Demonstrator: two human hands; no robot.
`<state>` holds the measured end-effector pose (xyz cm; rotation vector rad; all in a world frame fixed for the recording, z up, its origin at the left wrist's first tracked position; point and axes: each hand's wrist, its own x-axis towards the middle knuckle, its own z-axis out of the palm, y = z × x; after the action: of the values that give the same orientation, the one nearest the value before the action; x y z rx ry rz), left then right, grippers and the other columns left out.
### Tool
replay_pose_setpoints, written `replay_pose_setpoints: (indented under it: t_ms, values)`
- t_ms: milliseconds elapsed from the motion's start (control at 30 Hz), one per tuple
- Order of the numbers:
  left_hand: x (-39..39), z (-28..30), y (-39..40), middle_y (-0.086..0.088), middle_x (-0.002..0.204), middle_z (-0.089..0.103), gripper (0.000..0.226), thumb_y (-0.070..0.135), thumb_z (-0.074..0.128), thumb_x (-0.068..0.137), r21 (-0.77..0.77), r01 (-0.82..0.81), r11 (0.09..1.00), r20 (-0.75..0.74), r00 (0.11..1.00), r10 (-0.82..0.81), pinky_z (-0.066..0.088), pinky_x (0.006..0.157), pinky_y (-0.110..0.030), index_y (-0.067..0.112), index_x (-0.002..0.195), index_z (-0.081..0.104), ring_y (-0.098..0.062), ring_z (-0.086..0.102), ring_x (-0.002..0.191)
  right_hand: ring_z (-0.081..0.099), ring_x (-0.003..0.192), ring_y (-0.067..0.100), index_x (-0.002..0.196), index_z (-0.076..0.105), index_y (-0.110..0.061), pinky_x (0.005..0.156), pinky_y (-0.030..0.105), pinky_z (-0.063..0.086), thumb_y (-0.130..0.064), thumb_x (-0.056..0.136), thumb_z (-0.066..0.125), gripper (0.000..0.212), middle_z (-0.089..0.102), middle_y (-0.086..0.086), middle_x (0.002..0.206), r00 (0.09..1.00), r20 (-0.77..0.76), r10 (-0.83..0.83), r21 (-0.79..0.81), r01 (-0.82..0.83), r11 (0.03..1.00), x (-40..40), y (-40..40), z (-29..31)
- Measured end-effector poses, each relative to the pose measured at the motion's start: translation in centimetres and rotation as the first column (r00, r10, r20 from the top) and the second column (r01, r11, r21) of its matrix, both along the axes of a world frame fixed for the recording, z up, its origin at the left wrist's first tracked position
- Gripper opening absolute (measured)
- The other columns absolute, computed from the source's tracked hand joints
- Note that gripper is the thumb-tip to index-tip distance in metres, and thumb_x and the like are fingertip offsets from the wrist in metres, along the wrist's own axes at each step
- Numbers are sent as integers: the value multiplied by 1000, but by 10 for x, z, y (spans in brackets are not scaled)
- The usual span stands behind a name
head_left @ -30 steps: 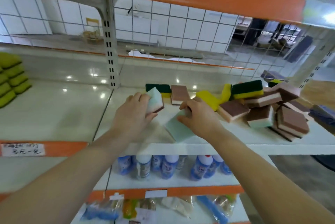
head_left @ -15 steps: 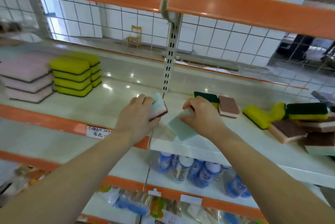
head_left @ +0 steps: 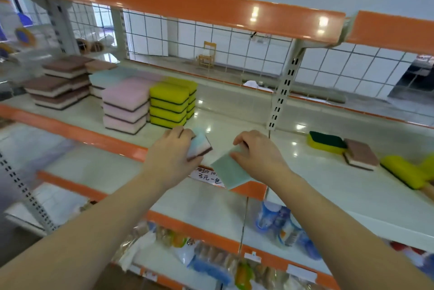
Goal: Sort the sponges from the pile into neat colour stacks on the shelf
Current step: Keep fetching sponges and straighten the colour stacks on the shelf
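On the shelf (head_left: 234, 111), four sponge stacks stand in a row at the left: the outermost stack (head_left: 56, 83) furthest left, the next stack (head_left: 103, 80) set back behind the third stack (head_left: 125, 107), and the fourth stack (head_left: 172, 104) just beside that on its right. Both hands hang before the shelf edge, left hand (head_left: 169, 158) left of right hand (head_left: 258, 155), each holding a sponge. Far right lie loose sponges (head_left: 340, 148). Bottles (head_left: 281, 226) stand on the shelf below.
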<state>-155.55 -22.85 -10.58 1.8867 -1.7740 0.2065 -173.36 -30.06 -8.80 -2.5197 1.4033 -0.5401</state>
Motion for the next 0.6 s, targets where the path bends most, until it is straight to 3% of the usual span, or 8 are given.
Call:
replay_pose_setpoints:
  t_ms: [133,367,600]
  values:
    - [45,-5,21,-16,92,60,44,22,82,64,5,-10,1000,33,999,10,48,66,-40,0,96,63,-37,59,85,48,107,21,114,57,-15,84,27,36,-27,89,56,27,52,5,113,999,-7,34,-6,-34,999,43,12,-4]
    - [119,-7,46,-17,92,58,45,22,83,66,34,-53,998,20,998,52,46,72,-42,-1,98,61,-38,56,85,50,105,20,112,58,-16,76,24,32,-27,88,55,26,55,4,113,997,-26,71,-14,-71,997,109,28,-10]
    - [161,-9,69,-7,118,50,50,36,67,83,78,-140,987,-9,990,142,38,91,-32,8,121,51,-26,46,112,51,105,21,111,57,-16,77,26,34,-28,89,54,26,55,5,114,987,-63,148,-13,-149,989,160,31,-14]
